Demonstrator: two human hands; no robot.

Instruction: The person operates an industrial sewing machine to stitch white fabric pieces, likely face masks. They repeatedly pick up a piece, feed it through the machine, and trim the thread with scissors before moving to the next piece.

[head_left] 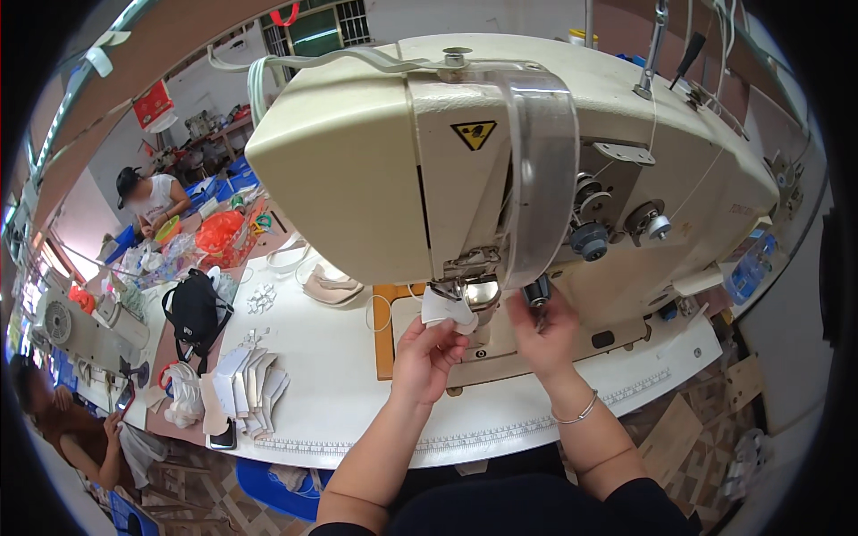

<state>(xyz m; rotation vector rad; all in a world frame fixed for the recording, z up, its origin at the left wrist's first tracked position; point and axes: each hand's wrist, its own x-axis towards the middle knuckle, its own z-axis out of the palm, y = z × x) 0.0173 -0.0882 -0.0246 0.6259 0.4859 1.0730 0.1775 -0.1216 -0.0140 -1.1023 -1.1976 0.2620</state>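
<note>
A large cream sewing machine (pixel 331 170) fills the view in front of me, its metal presser foot area (pixel 481 293) low at the centre. My left hand (pixel 425 359) pinches a small white piece of fabric (pixel 447 309) between thumb and fingers, right beside the presser foot. To the right of it, under the machine's arm, my right hand (pixel 549 338) has its fingers closed around a dark cylindrical object (pixel 537 289) with a metallic lower part. Its exact kind is not clear, and the fingers partly hide it.
Stacked fabric pieces (pixel 246 386) lie on the white table (pixel 349 406) at left, near a black bag (pixel 197 313) and a phone (pixel 224 435). Beige pieces (pixel 332 285) rest by the machine. A ruler strip (pixel 536 424) follows the front edge. Two people (pixel 159 198) sit at left.
</note>
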